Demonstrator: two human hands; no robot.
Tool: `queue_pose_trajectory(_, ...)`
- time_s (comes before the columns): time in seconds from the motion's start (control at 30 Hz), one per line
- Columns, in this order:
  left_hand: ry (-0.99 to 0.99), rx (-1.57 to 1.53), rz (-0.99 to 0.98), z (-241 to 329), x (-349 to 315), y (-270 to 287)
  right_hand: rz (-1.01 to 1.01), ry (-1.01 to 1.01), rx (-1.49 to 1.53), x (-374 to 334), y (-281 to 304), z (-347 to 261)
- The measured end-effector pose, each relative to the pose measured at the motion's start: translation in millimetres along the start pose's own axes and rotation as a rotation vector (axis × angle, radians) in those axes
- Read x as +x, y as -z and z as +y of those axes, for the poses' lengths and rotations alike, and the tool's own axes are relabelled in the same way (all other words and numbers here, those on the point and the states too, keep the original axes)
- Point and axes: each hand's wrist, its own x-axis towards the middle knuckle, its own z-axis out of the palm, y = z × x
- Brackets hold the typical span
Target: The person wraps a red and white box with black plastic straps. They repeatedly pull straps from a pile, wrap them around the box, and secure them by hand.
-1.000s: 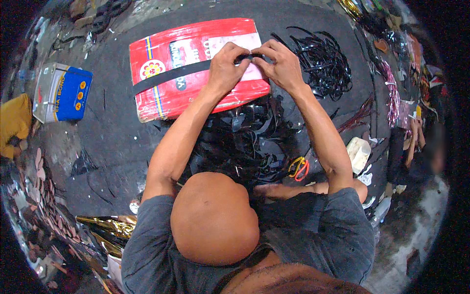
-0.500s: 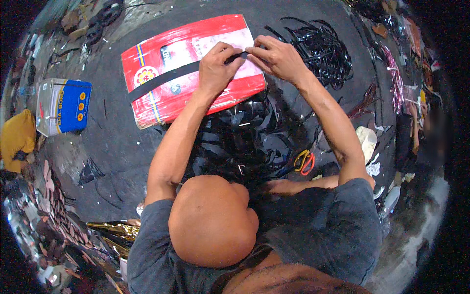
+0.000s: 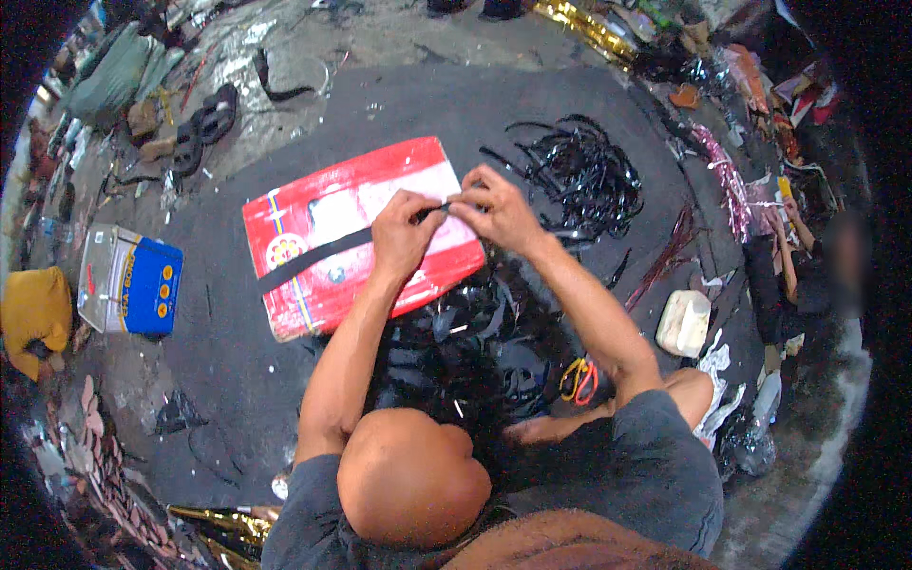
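Observation:
A red box (image 3: 366, 294), wrapped in what looks like shiny clear film, lies in front of me at a slant, with a white patch and a flower emblem on top. Across it runs a flat black strip (image 3: 323, 255). My left hand (image 3: 401, 236) rests over the box and pinches the strip near its right end. Just beside it, my right hand (image 3: 501, 211) closes thumb and fingers on the tip of the same strip. Both sets of fingertips nearly meet, and they hide the very end.
Glossy black strips (image 3: 594, 176) lie heaped at the far right, and shiny black pieces (image 3: 465, 332) before my knee (image 3: 413, 475). Orange-and-yellow-handled scissors (image 3: 581, 380) lie near my right forearm. A blue-and-white tin (image 3: 142, 280) stands left. A co-worker's arms (image 3: 788, 252) show at the right.
The whole view has shifted, so the box and my hands appear lower in the picture. Both hands still pinch the strip at the box's right side.

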Motion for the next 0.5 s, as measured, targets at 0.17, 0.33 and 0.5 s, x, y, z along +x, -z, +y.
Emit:
queue_pose_trajectory(0.17,-0.024,0.032,0.048,-0.4,2.2,-2.4,0.171,-0.162,0.071,-3.1,-19.6,2.4)
queue_pose_trajectory(0.33,-0.02,0.053,0.091,4.3,0.2,-3.5,0.195,-0.41,0.354,-7.6,-38.9,10.7)
queue_pose_trajectory(0.5,-0.019,0.063,0.111,5.8,3.6,-8.8,0.17,-0.447,0.711,-7.0,-54.0,29.6)
